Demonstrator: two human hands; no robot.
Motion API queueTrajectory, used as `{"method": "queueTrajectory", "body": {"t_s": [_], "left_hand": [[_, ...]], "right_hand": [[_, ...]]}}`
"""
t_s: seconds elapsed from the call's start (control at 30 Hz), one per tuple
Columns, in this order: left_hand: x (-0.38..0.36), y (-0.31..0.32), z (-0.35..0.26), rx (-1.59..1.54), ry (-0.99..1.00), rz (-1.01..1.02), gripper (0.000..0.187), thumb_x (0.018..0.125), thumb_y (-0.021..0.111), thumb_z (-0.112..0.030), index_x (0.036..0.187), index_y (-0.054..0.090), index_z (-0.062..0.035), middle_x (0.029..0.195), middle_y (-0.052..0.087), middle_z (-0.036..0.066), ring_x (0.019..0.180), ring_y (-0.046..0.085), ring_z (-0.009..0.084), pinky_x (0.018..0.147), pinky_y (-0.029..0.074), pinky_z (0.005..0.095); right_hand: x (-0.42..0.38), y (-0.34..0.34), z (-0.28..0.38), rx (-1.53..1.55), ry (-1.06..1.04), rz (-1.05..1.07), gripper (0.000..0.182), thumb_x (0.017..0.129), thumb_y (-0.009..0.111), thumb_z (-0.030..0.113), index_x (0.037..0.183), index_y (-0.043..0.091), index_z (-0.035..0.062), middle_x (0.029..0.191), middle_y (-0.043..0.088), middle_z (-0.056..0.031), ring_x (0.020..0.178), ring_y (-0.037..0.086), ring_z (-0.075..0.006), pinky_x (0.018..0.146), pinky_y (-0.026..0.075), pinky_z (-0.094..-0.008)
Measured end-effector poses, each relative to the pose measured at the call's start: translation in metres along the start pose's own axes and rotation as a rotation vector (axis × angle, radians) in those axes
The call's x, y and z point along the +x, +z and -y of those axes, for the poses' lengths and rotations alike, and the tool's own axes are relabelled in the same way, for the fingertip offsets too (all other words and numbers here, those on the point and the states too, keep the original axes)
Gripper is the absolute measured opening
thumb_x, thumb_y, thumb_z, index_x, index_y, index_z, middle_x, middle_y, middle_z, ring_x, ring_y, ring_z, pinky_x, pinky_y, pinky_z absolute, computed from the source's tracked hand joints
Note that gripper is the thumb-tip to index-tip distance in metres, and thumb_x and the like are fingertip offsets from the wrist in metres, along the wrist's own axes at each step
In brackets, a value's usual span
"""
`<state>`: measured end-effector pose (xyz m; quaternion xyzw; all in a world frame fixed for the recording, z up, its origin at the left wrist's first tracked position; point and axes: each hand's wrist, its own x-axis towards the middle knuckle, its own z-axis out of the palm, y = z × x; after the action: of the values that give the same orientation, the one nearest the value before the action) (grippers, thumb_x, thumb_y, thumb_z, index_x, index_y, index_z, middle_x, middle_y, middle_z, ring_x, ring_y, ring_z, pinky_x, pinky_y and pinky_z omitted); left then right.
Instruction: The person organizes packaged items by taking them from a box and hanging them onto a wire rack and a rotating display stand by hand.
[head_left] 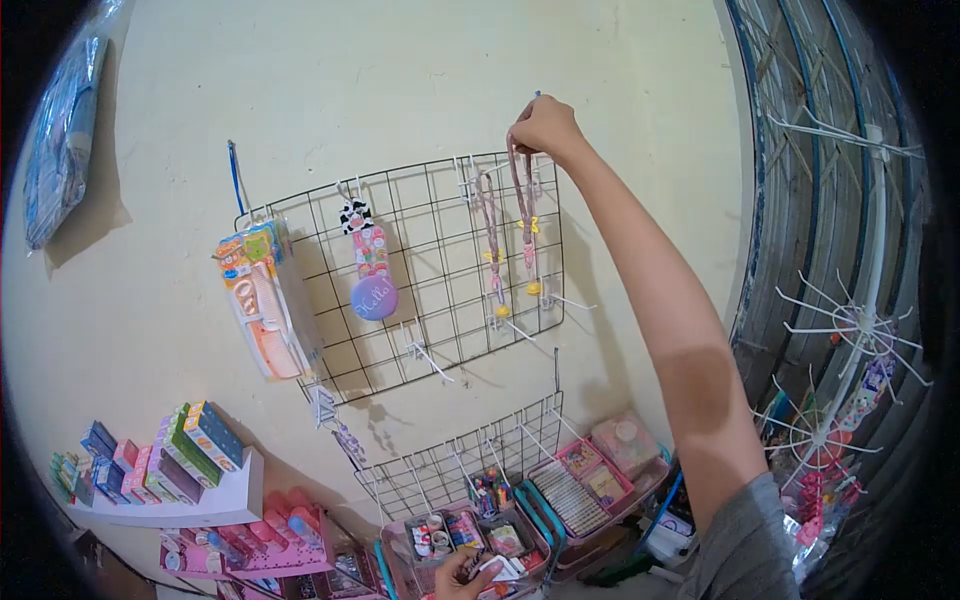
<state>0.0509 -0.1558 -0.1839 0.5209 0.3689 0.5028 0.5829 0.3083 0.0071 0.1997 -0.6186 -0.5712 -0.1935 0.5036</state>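
My right hand (pixel 547 128) is raised at the upper right corner of the black wire grid (pixel 430 250), its fingers closed on the top loop of a braided strap (pixel 526 190) with a yellow star and yellow bell. Just left of it, a similar strap (pixel 489 225) hangs from a hook. Low in the view, my left hand (pixel 465 577) is closed around a small white item (pixel 500 567) over the bins; its exact shape is unclear.
Packets (pixel 265 310) and a purple round "Hello!" item (pixel 374 298) hang on the grid. Below are a lower grid (pixel 450 460), bins (pixel 580 485) and a shelf of small boxes (pixel 180 500). A white hook rack (pixel 865 320) stands right.
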Motion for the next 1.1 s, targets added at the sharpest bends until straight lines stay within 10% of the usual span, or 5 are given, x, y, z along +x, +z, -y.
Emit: {"method": "queueTrajectory", "body": {"t_s": [0.1, 0.33, 0.6, 0.83, 1.1], "left_hand": [[0.007, -0.001, 0.019, 0.032, -0.007, 0.020, 0.016, 0.067, 0.060, -0.001, 0.073, 0.045, -0.0024, 0.062, 0.031, -0.004, 0.056, 0.032, 0.0066, 0.051, 0.030, 0.0193], [0.014, -0.002, 0.028, 0.043, 0.038, 0.013, 0.017, 0.070, 0.058, -0.004, 0.083, 0.048, 0.0009, 0.067, 0.045, 0.001, 0.051, 0.040, 0.0083, 0.045, 0.035, 0.0210], [0.021, -0.001, 0.038, 0.100, 0.025, 0.024, 0.022, 0.070, 0.058, -0.004, 0.089, 0.049, 0.0022, 0.069, 0.049, 0.003, 0.051, 0.044, 0.0082, 0.044, 0.037, 0.0215], [0.016, 0.021, 0.027, 0.105, 0.184, 0.051, 0.020, 0.070, 0.055, 0.001, 0.088, 0.048, 0.0020, 0.073, 0.048, 0.002, 0.055, 0.044, 0.0083, 0.050, 0.040, 0.0220], [0.010, 0.056, -0.013, 0.003, -0.174, 0.087, 0.016, 0.067, 0.061, -0.002, 0.078, 0.050, 0.0004, 0.069, 0.051, 0.000, 0.058, 0.044, 0.0037, 0.048, 0.035, 0.0171]], "right_hand": [[0.017, 0.019, -0.013, -0.075, 0.030, 0.001, 0.017, 0.054, 0.057, 0.012, 0.059, 0.056, -0.0039, 0.057, 0.056, -0.0161, 0.054, 0.058, -0.0232, 0.057, 0.047, -0.0265], [0.020, 0.029, -0.019, 0.577, 0.499, 0.556, 0.010, 0.071, 0.045, -0.006, 0.069, 0.055, -0.0047, 0.069, 0.058, -0.0125, 0.060, 0.058, -0.0156, 0.054, 0.051, -0.0200], [0.027, 0.088, -0.065, 0.999, 0.401, 0.535, 0.010, 0.066, 0.049, -0.010, 0.075, 0.053, -0.0105, 0.075, 0.057, -0.0153, 0.065, 0.058, -0.0224, 0.063, 0.052, -0.0278], [0.016, 0.092, -0.075, 0.983, 0.222, 0.482, 0.011, 0.059, 0.054, -0.009, 0.071, 0.054, -0.0095, 0.068, 0.055, -0.0149, 0.061, 0.057, -0.0196, 0.056, 0.052, -0.0253], [0.005, 0.004, -0.066, 0.586, 0.339, 0.364, 0.015, 0.066, 0.046, -0.009, 0.079, 0.050, -0.0127, 0.069, 0.054, -0.0160, 0.062, 0.058, -0.0184, 0.055, 0.050, -0.0244]]}}
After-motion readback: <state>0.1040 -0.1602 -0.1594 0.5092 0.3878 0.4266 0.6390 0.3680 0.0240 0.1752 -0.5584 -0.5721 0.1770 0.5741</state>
